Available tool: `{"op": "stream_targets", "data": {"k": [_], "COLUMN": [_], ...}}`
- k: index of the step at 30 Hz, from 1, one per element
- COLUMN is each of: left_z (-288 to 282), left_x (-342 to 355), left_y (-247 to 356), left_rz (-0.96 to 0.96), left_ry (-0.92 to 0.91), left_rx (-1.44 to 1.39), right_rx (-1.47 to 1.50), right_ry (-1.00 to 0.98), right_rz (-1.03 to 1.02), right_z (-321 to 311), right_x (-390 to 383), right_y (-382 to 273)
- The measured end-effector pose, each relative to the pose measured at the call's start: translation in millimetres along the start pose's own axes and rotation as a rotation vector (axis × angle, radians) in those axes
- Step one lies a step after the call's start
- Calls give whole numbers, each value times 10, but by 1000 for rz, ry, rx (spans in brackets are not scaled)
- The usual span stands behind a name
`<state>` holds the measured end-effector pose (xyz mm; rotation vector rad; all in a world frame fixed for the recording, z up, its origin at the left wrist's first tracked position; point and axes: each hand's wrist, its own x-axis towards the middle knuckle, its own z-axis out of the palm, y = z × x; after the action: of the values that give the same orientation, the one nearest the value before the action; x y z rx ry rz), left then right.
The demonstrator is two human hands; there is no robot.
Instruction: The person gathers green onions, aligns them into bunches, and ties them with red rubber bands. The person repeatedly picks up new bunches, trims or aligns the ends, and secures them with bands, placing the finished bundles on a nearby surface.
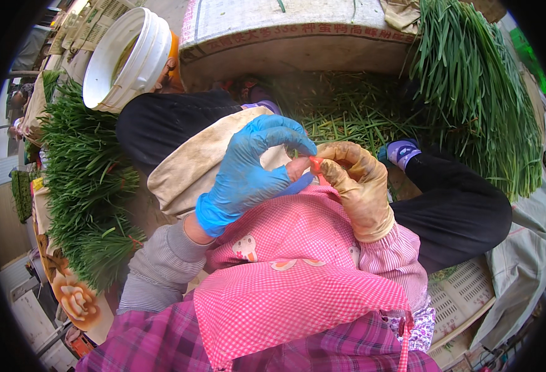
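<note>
My left hand [248, 167], in a blue glove with the bare thumb tip poking out, curls its thumb and forefinger into a pinch above my lap. Facing it, my right hand [361, 192] wears a stained yellowish glove, its fingers bent and pressed together. Between the fingertips of both hands shows a small red strip [316, 165], mostly hidden; its exact kind is too small to make out. Beneath the hands lies a pink checked apron [298, 223]. A beige cloth [192, 164] rests over my left thigh.
Long green leafy stalks [477, 93] are heaped at the far right, more bunched greens [87, 186] at the left. A white bucket [152, 59] stands tilted in view at the upper left. Ahead is a low block with a white sack cover [298, 22]; loose leaves [353, 102] litter the ground.
</note>
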<state>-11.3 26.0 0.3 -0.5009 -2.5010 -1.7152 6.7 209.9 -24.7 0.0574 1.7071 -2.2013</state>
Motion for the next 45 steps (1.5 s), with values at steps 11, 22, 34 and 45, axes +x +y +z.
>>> {"op": "stream_targets", "data": {"k": [11, 22, 34, 45], "left_z": [45, -10, 92, -45], "left_x": [-55, -50, -92, -82], "left_y": [144, 135, 69, 0], "left_rz": [-276, -322, -89, -204], "left_ry": [3, -98, 13, -32], "left_rx": [29, -132, 31, -177], "right_rx": [-736, -329, 18, 139], "right_ry": [140, 114, 154, -56], "right_rz": [-606, -315, -108, -16], "right_z": [-12, 13, 119, 33], "right_x": [17, -23, -60, -9], "right_y": [-146, -121, -77, -158]}}
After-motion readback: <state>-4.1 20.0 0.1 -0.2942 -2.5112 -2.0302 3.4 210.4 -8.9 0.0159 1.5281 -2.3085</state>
